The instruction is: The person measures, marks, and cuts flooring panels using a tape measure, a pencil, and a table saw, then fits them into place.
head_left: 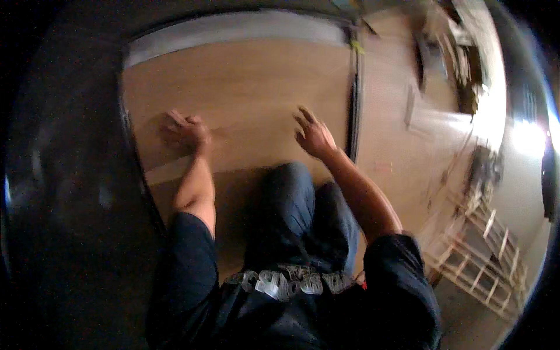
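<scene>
A large flat brown panel (245,81) with dark edging lies in front of me, with a pale strip (233,34) across its far end. Over the left part of the panel is my left hand (186,131), fingers stretched out and somewhat blurred, with a shadow around it. Whether it touches the surface I cannot tell. My right hand (315,135) hovers above the panel's right side, fingers apart and slightly bent, holding nothing. My bent knees (291,192), in dark trousers, are at the near edge.
Along the panel's right side runs a dark edge strip (353,111). Further right, a light brown floor (388,134) stretches towards a pale wooden lattice rack (478,256) and blurred stacked items (449,58). A dark surface (64,163) borders the left. Bright light shines at the far right.
</scene>
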Action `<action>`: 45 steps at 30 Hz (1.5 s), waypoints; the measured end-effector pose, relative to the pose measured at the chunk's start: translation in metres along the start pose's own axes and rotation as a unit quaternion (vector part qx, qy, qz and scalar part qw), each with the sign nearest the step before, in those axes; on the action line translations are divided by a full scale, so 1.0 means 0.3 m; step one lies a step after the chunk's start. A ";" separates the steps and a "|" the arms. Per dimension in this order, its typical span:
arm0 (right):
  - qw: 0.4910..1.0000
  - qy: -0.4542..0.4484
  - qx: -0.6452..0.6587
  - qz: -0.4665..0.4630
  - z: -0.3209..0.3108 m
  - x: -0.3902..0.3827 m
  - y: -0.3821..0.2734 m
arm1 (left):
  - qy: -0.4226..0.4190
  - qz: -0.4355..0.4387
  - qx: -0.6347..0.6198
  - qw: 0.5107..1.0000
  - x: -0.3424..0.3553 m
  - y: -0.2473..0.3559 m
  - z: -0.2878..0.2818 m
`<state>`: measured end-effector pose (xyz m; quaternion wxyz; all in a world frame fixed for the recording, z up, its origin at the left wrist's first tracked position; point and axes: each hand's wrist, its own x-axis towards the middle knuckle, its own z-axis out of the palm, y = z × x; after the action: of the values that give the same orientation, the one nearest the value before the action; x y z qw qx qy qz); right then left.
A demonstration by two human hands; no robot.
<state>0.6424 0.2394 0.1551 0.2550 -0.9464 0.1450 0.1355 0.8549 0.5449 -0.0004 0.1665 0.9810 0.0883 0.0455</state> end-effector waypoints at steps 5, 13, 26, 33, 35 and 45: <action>0.959 0.172 0.130 0.183 -0.013 -0.555 0.277 | 0.014 -0.011 0.128 0.992 -0.033 -0.026 0.052; 0.848 0.090 -0.017 0.522 0.120 -0.981 0.905 | 0.083 0.074 0.093 0.989 -0.001 -0.148 0.030; 0.847 -0.143 -0.298 0.415 -0.151 -0.999 1.128 | -0.003 0.132 0.074 0.988 -0.066 -0.107 -0.208; 0.964 0.184 -0.013 0.190 -0.326 -0.313 0.549 | -0.059 0.237 0.012 0.970 -0.032 -0.280 -0.320; 0.959 0.192 0.202 0.040 -0.156 0.005 0.286 | -0.079 0.212 -0.002 0.974 -0.045 -0.277 -0.333; 0.906 -0.071 0.387 -0.156 0.587 0.745 -1.118 | -0.128 0.298 0.312 0.893 -0.079 -0.385 -0.093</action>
<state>0.9313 0.5631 0.0833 0.6286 -0.7718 0.0180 0.0943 0.8102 0.6567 -0.0143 -0.1597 0.9601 -0.2211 -0.0625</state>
